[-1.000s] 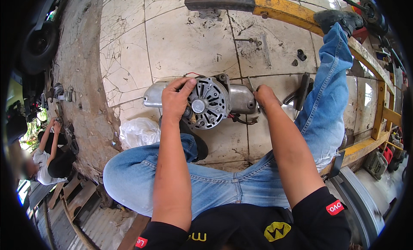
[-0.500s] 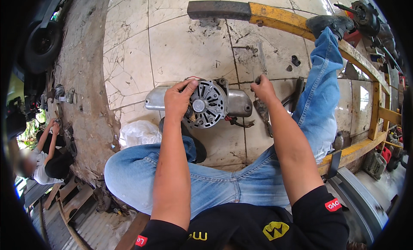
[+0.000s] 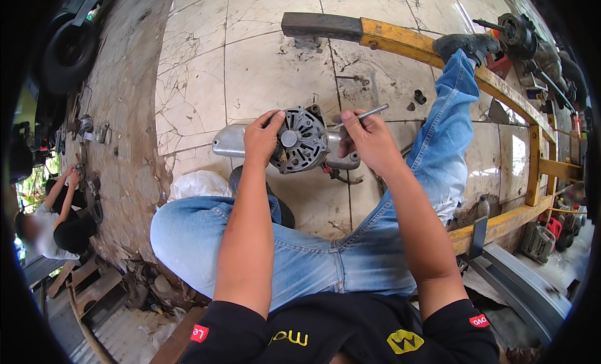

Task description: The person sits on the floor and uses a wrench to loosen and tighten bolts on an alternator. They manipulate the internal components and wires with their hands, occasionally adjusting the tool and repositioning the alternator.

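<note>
My left hand point(image 3: 261, 135) grips the left rim of an alternator point(image 3: 307, 123), thumb on top, fingers mostly hidden. The alternator's slotted round end faces up, and loose wires point(image 3: 344, 176) trail from its lower right. It sits over a smooth silver metal piece point(image 3: 228, 142) that sticks out on its left. In my right hand point(image 3: 369, 138), just right of the alternator, is a slim grey metal rod-like tool point(image 3: 375, 110). One end points up to the right; a thin part shows toward the alternator. Whether it touches the alternator I cannot tell.
A yellow and black steel frame point(image 3: 400, 41) runs across the far side and down the right, with my foot on it. On the tiles lie a bolt point(image 3: 354, 78) and a small black part point(image 3: 420, 97). A white plastic bag point(image 3: 199, 185) is by my left knee. Another person point(image 3: 56, 207) sits far left.
My right hand has come up from the floor toward the alternator, with the grey rod-like tool now plainly seen in it. My left hand stays on the alternator, which appears slightly tilted.
</note>
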`<state>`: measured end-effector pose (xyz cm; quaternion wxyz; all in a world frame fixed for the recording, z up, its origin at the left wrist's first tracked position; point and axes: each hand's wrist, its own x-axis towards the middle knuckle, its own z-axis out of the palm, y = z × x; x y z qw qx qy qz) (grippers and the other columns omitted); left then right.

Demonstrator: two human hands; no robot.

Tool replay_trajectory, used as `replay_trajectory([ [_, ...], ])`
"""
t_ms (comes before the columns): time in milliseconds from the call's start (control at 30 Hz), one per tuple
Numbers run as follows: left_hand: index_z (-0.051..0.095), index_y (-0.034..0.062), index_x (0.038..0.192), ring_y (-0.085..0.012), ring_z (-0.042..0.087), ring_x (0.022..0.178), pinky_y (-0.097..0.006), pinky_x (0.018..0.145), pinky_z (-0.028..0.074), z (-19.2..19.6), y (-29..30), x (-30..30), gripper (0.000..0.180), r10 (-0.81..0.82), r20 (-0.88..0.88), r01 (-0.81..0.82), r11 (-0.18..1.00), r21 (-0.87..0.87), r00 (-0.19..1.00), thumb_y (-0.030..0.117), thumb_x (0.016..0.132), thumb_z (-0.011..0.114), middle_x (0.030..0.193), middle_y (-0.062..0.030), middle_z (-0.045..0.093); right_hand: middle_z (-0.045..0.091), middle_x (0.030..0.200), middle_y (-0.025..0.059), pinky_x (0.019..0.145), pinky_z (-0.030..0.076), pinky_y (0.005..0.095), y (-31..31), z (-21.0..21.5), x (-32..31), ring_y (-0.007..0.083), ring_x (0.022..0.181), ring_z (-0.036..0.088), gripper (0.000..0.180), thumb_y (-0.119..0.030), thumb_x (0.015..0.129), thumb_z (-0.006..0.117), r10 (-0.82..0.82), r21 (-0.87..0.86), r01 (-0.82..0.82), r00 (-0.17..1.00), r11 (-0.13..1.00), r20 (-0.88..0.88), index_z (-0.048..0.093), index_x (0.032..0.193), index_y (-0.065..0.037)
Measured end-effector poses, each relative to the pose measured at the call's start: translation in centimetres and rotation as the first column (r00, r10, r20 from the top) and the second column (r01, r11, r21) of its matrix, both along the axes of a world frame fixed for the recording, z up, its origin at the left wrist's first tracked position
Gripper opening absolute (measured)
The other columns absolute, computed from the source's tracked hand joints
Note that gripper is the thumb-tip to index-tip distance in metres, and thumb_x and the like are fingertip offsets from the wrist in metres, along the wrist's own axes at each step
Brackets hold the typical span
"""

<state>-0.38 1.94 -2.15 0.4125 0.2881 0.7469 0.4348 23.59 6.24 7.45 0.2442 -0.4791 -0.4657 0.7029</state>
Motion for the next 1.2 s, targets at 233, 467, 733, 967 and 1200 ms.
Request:
replay_trajectory([
  [233,0.075,0.0053,0.112,-0.0150,0.067,0.089,-0.029,0.083,0.052,0.1,-0.2,0.4,0.041,-0.033,-0.008,0.033,0.999,0.019,0.999,0.036,0.086,0.078,0.097,-0.0100,0.074,0.062,0.066,0.0029,0.054,0.048,0.0267,-1.9,-0.2,-1.9,0.0098,0.057,0.060,0.017,-0.014,0.097,0.062,0.172,0.189,-0.208,0.967,0.960,0.189,0.068,0.105,0.000],
  [467,0.074,0.0066,0.114,-0.0202,0.069,0.093,-0.031,0.085,0.052,0.7,-0.2,-0.1,0.045,-0.111,-0.036,0.111,0.994,-0.005,0.993,0.041,0.084,0.078,0.101,-0.0146,0.075,0.066,0.071,0.0049,0.052,0.048,0.0273,0.0,-1.8,-3.2,0.0104,0.058,0.062,0.019,-0.014,0.097,0.063,0.183,0.494,-0.358,0.912,0.792,0.367,0.069,0.106,0.000],
  [733,0.074,0.0027,0.112,-0.0131,0.066,0.084,-0.027,0.078,0.053,-0.1,0.0,0.2,0.039,-0.171,-0.091,0.172,0.985,0.003,0.981,0.033,0.086,0.079,0.094,-0.0089,0.074,0.064,0.069,0.0053,0.045,0.047,0.0254,1.3,-0.1,-2.3,0.0110,0.054,0.062,0.024,-0.020,0.098,0.061,-0.027,0.177,-0.004,0.984,0.984,0.173,0.064,0.095,0.004],
  [967,0.075,0.0086,0.111,-0.0215,0.069,0.092,-0.032,0.085,0.052,-0.2,0.1,0.6,0.046,-0.140,-0.050,0.140,0.990,0.006,0.989,0.044,0.083,0.079,0.097,-0.0135,0.075,0.065,0.067,0.0044,0.051,0.049,0.0270,-2.4,-4.3,-2.8,0.0117,0.055,0.063,0.021,-0.016,0.095,0.061,-0.089,0.336,0.072,0.995,0.939,0.036,0.069,0.100,0.004],
  [1200,0.076,0.0087,0.110,-0.0207,0.070,0.088,-0.031,0.082,0.053,-0.5,0.1,0.2,0.044,-0.155,-0.118,0.156,0.988,-0.003,0.981,0.044,0.083,0.079,0.096,-0.0138,0.075,0.068,0.069,0.0106,0.058,0.051,0.0296,-2.8,-1.8,-0.6,0.0152,0.061,0.066,0.017,-0.011,0.089,0.062,0.088,0.577,-0.287,0.933,0.765,0.349,0.071,0.098,0.001],
])
